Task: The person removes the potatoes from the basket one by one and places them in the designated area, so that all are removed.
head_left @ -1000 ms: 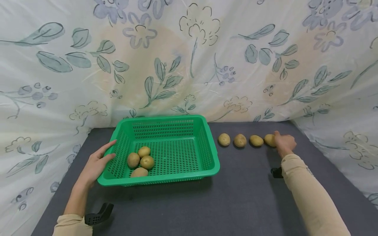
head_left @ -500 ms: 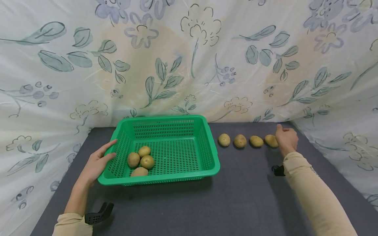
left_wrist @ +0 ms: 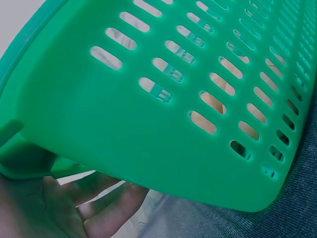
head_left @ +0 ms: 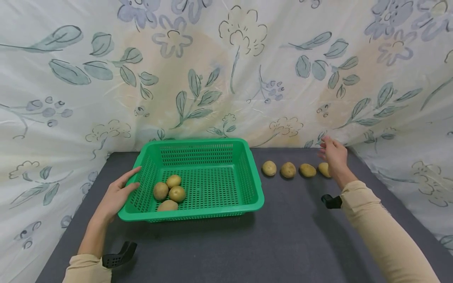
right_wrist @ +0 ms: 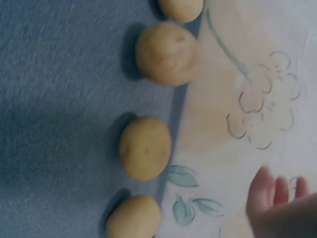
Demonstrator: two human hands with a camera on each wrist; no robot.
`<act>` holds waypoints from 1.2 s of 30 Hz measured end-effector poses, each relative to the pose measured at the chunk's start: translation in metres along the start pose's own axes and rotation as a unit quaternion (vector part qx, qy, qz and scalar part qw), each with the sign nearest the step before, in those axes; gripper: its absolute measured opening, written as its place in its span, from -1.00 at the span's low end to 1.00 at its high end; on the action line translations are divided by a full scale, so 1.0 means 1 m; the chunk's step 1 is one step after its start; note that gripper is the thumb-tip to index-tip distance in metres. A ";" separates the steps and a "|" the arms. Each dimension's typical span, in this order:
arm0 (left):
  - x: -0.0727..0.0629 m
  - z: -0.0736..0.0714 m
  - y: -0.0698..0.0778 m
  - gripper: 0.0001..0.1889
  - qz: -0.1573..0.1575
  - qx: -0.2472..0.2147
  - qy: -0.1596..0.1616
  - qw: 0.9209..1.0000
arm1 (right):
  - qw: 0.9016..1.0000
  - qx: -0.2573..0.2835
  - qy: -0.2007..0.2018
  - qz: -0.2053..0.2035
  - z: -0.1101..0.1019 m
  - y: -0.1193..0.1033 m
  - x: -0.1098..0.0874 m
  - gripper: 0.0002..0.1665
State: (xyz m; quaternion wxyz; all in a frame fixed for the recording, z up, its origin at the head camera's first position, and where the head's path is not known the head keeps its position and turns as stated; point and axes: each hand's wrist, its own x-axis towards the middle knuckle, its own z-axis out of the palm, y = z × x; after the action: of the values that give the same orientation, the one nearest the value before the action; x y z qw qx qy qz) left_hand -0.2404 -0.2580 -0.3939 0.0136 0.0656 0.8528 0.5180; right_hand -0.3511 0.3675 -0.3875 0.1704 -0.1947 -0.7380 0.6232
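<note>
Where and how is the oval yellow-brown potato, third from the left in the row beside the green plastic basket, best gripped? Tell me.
Probably across the middle of the oval yellow-brown potato, from above, pinching its near and far sides: it lies roughly lengthwise along the row, with neighbouring rounded tan potatoes beside its two ends.

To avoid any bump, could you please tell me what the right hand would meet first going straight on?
Probably the flowered cloth behind the table: the right hand points toward it, over the row of potatoes, though depth is hard to judge.
</note>
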 end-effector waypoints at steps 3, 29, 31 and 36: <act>0.000 0.000 -0.001 -0.41 -0.001 0.001 0.001 1.000 | 0.993 0.098 -0.064 -0.024 0.003 0.003 0.005 -0.35; -0.001 0.000 0.000 -0.41 -0.003 0.001 0.002 1.000 | 0.918 0.121 -0.373 -0.060 0.065 -0.101 -0.069 -0.14; -0.001 0.000 0.000 -0.41 -0.004 0.001 0.002 1.000 | 0.914 0.126 -0.381 -0.060 0.074 -0.106 -0.069 -0.14; 0.000 0.000 0.000 -0.41 -0.004 0.003 0.002 1.000 | 0.903 0.141 -0.400 -0.066 0.094 -0.120 -0.075 -0.12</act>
State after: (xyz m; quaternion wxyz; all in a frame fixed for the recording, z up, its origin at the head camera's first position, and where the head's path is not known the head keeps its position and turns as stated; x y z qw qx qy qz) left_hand -0.2403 -0.2585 -0.3940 0.0143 0.0611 0.8546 0.5155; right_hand -0.3415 0.2314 -0.2854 -0.0728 0.1458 -0.6598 0.7335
